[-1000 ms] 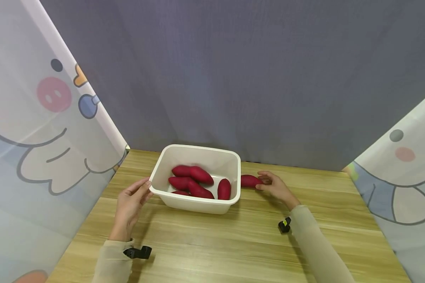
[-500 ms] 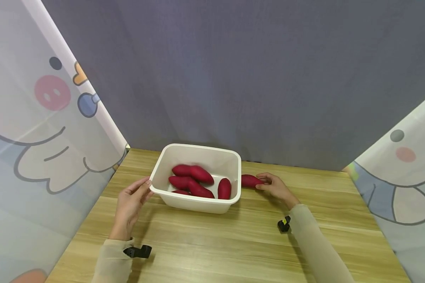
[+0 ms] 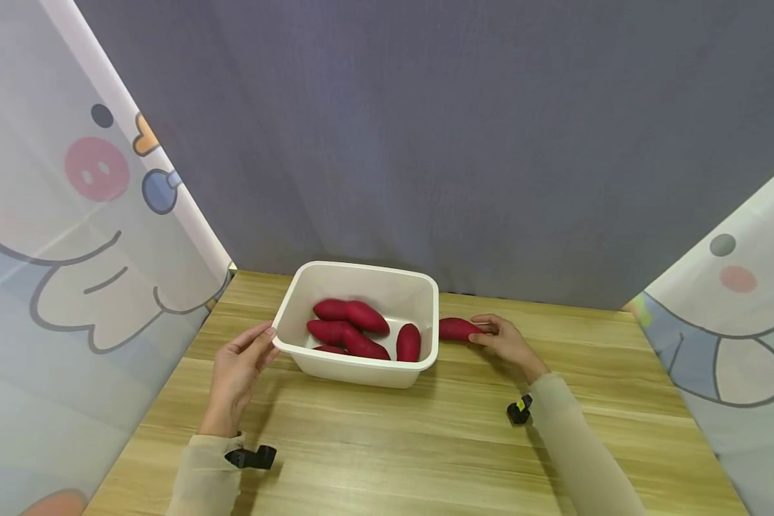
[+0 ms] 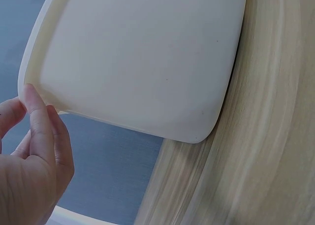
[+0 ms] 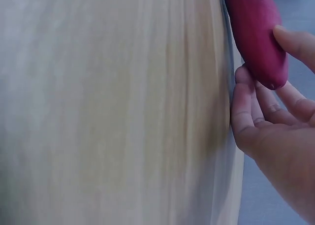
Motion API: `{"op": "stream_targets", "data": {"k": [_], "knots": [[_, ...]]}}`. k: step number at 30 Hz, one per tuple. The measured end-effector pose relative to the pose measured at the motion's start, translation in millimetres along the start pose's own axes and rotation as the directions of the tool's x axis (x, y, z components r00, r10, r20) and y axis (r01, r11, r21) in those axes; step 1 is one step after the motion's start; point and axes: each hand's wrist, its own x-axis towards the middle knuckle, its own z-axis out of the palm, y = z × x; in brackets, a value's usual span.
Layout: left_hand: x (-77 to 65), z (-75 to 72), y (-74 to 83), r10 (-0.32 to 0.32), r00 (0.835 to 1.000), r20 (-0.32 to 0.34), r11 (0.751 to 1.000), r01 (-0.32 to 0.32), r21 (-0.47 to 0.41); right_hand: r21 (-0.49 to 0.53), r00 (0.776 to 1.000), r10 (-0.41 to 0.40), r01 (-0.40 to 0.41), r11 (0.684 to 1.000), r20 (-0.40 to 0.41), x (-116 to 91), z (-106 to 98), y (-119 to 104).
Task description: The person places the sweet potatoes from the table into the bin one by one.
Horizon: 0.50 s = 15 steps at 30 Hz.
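Note:
In the head view, a white plastic bin (image 3: 361,370) stands on the table with several dark red sweet potatoes (image 3: 368,317) inside. My left hand (image 3: 233,373) pinches the bin's near left corner by the rim; in the left wrist view its fingertips lie against the bin's wall (image 4: 142,57). Just outside the bin's right side is another sweet potato (image 3: 455,329), partly hidden behind the bin. My right hand (image 3: 508,345) grips its right end. The right wrist view shows the thumb on one side of this sweet potato (image 5: 257,35) and the other fingers around its tip.
The wooden table (image 3: 387,444) ends at a grey cloth partition (image 3: 426,143) behind the bin. Cartoon-printed curtains (image 3: 90,236) flank both sides. A small black camera (image 3: 253,458) sits at the left wrist, another black device (image 3: 519,411) at the right.

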Motion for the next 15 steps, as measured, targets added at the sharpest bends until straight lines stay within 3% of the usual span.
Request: {"op": "stream_targets", "data": {"k": [10, 15], "knots": [[-1.4, 1.0, 1.2, 0.0, 1.0, -0.006, 1.0, 0.0, 0.009, 0.143, 0.999, 0.044, -0.043, 0.989, -0.006, -13, -4, -15], [-2.0, 1.6, 1.8, 0.0, 1.0, -0.006, 1.0, 0.0, 0.002, 0.13, 0.999, 0.027, -0.022, 0.991, -0.041, -15, -9, -15]]}}
